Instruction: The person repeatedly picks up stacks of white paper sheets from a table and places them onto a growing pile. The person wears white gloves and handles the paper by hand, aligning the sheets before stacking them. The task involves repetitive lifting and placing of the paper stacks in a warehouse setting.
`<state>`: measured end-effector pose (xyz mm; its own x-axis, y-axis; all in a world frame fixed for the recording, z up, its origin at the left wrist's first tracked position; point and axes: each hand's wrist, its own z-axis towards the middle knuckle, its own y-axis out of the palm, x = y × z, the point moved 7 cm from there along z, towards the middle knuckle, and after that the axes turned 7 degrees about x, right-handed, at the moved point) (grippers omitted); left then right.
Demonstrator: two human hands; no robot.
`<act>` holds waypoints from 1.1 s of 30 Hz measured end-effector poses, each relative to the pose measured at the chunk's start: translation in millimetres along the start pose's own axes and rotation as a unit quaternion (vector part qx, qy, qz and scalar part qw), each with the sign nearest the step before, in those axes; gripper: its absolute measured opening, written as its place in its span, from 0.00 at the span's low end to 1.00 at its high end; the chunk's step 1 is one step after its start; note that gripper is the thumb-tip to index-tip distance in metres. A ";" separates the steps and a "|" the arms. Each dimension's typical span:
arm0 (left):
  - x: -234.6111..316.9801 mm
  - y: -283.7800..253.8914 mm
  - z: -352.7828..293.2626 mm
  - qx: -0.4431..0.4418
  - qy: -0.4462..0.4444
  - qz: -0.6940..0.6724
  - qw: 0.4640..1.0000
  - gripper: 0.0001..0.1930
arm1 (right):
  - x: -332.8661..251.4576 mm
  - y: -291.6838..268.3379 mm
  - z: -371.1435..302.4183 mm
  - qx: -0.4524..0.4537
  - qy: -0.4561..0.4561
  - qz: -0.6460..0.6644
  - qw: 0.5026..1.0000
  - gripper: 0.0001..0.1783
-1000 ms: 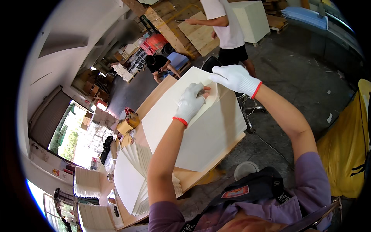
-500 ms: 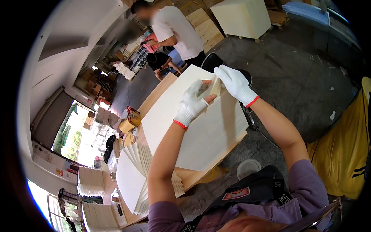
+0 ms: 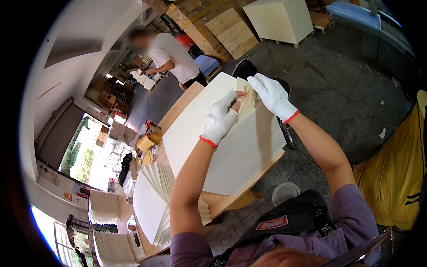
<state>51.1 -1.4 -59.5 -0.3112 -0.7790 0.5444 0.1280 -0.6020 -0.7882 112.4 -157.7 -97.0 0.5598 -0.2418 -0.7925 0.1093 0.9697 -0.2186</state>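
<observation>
A stack of large cream-white paper sheets (image 3: pixel 240 155) lies on a wooden table (image 3: pixel 180 104) in front of me. At its far right corner the upper sheets are lifted and curled. My left hand (image 3: pixel 221 116), in a white knit glove with bare thumb and fingertip, closes on the curled sheet edges. Opposite it, my right hand (image 3: pixel 269 94), in a white glove with a red cuff, has its fingers pressed together at the same corner, gripping the sheets. Its fingertips are partly hidden.
Fanned sheets (image 3: pixel 153 200) lie left of my left forearm, with further paper stacks (image 3: pixel 104 208) beyond. A yellow container (image 3: pixel 153 133) stands at the table's left edge. A black chair (image 3: pixel 244 69) is behind the far corner. A person (image 3: pixel 173 58) in a white shirt stands farther back.
My left thumb and fingertip have drawn closer together on the curled sheets, and more of the corner is bent up. The person in the white shirt has moved left, hiding the seated person.
</observation>
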 end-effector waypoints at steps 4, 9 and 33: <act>2.8 4.3 -2.5 0.029 0.000 -0.058 0.998 0.20 | -3.9 -0.4 -1.7 0.013 -0.014 0.016 1.000 0.29; -0.1 3.7 -0.7 0.030 -0.010 -0.079 0.996 0.20 | -0.7 -0.6 -1.7 0.012 -0.011 0.016 1.000 0.28; 3.4 4.5 -1.9 0.020 -0.022 -0.060 0.998 0.14 | 6.1 2.2 -2.7 0.017 0.001 0.000 1.000 0.27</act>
<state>48.8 -6.4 -61.7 -0.2857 -0.7068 0.6471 0.1296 -0.6976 -0.7047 113.8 -157.2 -103.8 0.5584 -0.2411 -0.7938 0.1372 0.9705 -0.1982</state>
